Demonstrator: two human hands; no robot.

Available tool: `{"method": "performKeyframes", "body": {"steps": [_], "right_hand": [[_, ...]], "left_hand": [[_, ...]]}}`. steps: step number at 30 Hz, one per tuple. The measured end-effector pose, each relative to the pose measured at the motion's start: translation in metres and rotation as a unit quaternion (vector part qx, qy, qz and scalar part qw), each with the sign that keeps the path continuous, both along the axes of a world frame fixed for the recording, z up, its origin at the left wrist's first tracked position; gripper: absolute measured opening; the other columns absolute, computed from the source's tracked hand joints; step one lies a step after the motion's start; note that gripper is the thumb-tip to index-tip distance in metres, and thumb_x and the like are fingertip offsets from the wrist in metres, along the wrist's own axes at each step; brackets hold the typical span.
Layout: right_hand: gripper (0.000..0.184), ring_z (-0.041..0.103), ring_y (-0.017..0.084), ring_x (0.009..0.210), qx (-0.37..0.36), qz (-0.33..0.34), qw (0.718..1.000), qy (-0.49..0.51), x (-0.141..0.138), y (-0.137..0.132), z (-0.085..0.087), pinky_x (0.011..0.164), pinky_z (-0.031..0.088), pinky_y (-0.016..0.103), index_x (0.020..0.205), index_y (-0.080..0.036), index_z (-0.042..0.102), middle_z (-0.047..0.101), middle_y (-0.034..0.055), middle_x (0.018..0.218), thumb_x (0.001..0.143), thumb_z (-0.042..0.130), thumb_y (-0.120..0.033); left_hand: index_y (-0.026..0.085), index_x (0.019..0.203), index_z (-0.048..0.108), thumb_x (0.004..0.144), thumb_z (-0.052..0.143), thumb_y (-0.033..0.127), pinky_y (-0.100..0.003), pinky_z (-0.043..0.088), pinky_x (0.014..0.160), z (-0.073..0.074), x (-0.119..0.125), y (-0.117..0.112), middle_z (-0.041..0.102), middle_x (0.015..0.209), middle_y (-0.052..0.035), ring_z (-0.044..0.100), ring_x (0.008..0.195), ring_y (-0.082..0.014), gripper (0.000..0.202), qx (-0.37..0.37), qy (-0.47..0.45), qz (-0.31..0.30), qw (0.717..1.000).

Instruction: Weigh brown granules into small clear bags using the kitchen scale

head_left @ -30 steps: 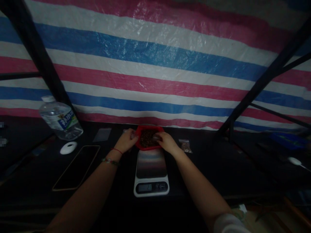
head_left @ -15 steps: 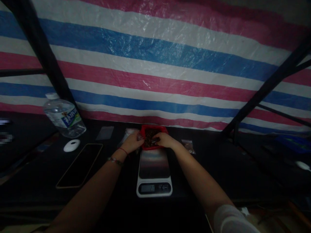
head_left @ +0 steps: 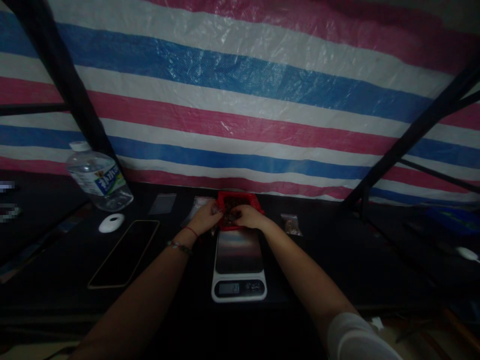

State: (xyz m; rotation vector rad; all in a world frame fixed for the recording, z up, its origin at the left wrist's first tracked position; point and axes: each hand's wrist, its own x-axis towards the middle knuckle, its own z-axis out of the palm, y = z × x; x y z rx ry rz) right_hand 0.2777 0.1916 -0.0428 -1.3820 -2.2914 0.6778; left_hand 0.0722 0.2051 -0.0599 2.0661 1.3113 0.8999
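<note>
The left hand [head_left: 206, 217] touches the side of a red, angular, shallow tray [head_left: 256, 201] holding dark, coarse grains [head_left: 231, 203]; the right hand [head_left: 248, 217] dips its fingers among them. The hands are apart; whether either grips anything cannot be told. The tray sits at the far end of a white scale [head_left: 239, 276] with a reflective plate, on a black surface [head_left: 322, 260] before a glossy, wrinkled striped sheet [head_left: 240, 117]
</note>
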Motion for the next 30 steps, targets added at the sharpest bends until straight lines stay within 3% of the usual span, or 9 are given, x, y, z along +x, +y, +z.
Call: {"method": "performKeyframes", "body": {"steps": [10,17,19,23,26,30], "right_hand": [[0.028,0.065,0.016,0.080,-0.028,0.005,0.990,0.139,0.000,0.002,-0.008,0.072,0.050,0.024,0.095,-0.015,0.068,0.071,0.0045,0.092,0.068,0.066,-0.012],[0.037,0.065,0.015,0.089,-0.015,-0.078,0.968,0.237,0.002,0.003,-0.010,0.083,0.050,0.028,0.103,-0.015,0.061,0.068,0.0065,0.101,0.067,0.070,-0.014],[0.035,0.065,0.015,0.088,-0.003,-0.082,0.974,0.210,0.006,0.003,-0.007,0.082,0.050,0.028,0.102,-0.015,0.062,0.068,0.0059,0.100,0.068,0.070,-0.016],[0.028,0.064,0.017,0.085,0.054,-0.090,0.993,0.059,0.014,0.004,0.001,0.078,0.049,0.029,0.097,-0.016,0.066,0.069,0.0059,0.097,0.070,0.069,-0.021],[0.026,0.064,0.022,0.090,0.096,-0.079,0.991,-0.045,0.011,0.006,0.004,0.080,0.047,0.030,0.095,-0.015,0.069,0.070,0.0096,0.098,0.070,0.069,-0.020],[0.022,0.062,0.023,0.096,0.114,-0.061,0.988,-0.087,0.000,0.010,0.004,0.084,0.045,0.029,0.092,-0.016,0.071,0.070,0.0099,0.099,0.070,0.068,-0.016]], "left_hand": [[0.017,0.098,0.057,0.075,0.055,0.034,-0.030,0.049,0.073,0.000,0.005,-0.001,0.066,0.092,-0.0064,0.064,0.081,-0.0191,0.029,0.009,-0.052,0.033,0.998],[0.019,0.090,0.057,0.075,0.055,0.033,-0.027,0.048,0.070,0.000,0.006,0.000,0.066,0.086,-0.0030,0.063,0.079,-0.0170,0.020,0.038,-0.071,0.062,0.995],[0.019,0.090,0.057,0.075,0.056,0.033,-0.027,0.048,0.069,0.001,0.005,0.001,0.066,0.086,-0.0032,0.063,0.078,-0.0170,0.021,0.029,-0.068,0.086,0.994],[0.018,0.095,0.059,0.075,0.057,0.034,-0.027,0.046,0.071,0.002,0.004,0.002,0.067,0.090,-0.0057,0.063,0.080,-0.0188,0.026,-0.001,-0.041,0.125,0.991],[0.018,0.098,0.058,0.074,0.057,0.033,-0.027,0.045,0.070,0.002,0.005,0.001,0.067,0.093,-0.0060,0.063,0.080,-0.0187,0.028,-0.008,-0.024,0.104,0.994],[0.017,0.098,0.058,0.073,0.058,0.033,-0.025,0.044,0.066,0.001,0.006,0.000,0.067,0.088,-0.0049,0.063,0.075,-0.0175,0.029,-0.022,-0.004,0.076,0.997]]}}
